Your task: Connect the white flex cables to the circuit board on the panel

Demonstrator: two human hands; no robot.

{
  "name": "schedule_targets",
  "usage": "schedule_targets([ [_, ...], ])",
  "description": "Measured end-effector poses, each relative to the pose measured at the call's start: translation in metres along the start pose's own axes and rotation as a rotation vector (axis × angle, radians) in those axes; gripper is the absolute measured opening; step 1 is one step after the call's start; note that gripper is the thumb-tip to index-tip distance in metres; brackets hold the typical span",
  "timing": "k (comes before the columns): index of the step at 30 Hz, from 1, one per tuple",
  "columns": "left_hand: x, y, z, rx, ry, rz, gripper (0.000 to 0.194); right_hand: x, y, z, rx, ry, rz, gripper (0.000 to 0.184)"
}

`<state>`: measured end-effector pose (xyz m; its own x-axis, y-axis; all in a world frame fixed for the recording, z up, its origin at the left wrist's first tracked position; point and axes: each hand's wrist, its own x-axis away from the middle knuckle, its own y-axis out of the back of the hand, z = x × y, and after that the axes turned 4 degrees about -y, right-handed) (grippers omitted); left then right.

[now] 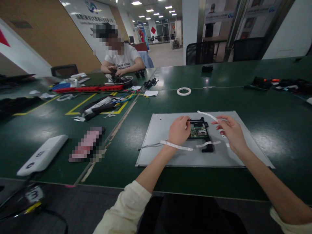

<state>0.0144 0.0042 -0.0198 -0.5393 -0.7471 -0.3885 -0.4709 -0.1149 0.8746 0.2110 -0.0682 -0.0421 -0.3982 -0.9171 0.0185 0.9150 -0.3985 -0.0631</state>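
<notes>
A pale flat panel [153,130] lies on the green table before me, carrying a green circuit board [195,132] in a black bracket [207,149]. My left hand [179,130] is at the board's left edge, fingers curled; what they grip, if anything, is hidden. Pinched in my right hand [229,131] is a strip of white tape [206,113], raised above the panel's right half. Another tape strip [176,145] crosses my left wrist. A third tape piece [214,143] lies across the bracket's lower part. Grey cables [151,145] run out left from under my wrist.
A white tape roll [184,91] lies beyond the panel. To the left are a white power bank [42,155] and a pixelated pink object [86,144]. Farther back, a person [123,58] sits handling dark cables. Dark items [262,83] lie at right.
</notes>
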Motion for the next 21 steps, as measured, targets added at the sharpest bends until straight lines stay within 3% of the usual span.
schedule_targets([
  [3,-0.004,-0.007,0.005,0.048,-0.056,-0.073,0.025,-0.008,-0.004,-0.009,0.051,-0.023,0.048,0.038],
  [6,-0.013,-0.016,0.009,0.089,-0.119,-0.073,0.031,-0.012,-0.004,-0.016,0.071,-0.046,0.062,0.04],
  [15,-0.026,-0.035,0.006,0.056,-0.216,0.2,0.042,-0.014,-0.008,-0.018,0.123,-0.116,0.109,0.039],
  [21,-0.028,-0.038,0.009,0.063,-0.191,0.26,0.046,-0.014,-0.007,-0.018,0.113,-0.122,0.086,0.031],
])
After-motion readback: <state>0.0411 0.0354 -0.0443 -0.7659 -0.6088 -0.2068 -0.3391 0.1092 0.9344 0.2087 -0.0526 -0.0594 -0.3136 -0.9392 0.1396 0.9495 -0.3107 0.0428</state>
